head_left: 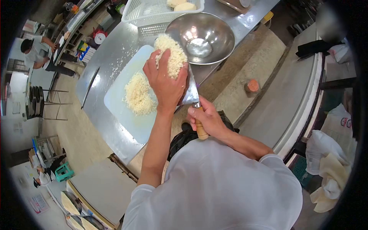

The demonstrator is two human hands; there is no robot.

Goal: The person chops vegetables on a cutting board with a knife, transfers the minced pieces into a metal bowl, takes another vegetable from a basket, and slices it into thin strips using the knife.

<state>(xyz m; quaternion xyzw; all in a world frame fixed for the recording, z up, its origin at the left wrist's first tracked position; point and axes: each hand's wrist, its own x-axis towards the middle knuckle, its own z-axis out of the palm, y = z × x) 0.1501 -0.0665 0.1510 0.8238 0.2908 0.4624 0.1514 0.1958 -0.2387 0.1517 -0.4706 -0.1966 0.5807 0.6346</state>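
My right hand (pixel 209 117) is wrapped round the wooden handle of a cleaver (pixel 191 94), whose broad blade points away from me. On the blade rests a heap of finely chopped pale food (pixel 172 53). My left hand (pixel 166 86) cups this heap from above, fingers curved over it and partly spread. A second pile of the chopped food (pixel 140 96) lies on the white cutting board (pixel 117 101), left of my left wrist. Just beyond the heap stands a wide steel bowl (pixel 218 34), its visible inside bare.
A white perforated tray (pixel 142 13) with pale peeled pieces sits at the far side of the metal table (pixel 124 42). A thin dark rod (pixel 90 87) lies on the left. Crumbs dot the metal. Other people (pixel 36 53) are at the left; an orange-topped container (pixel 252 86) stands right.
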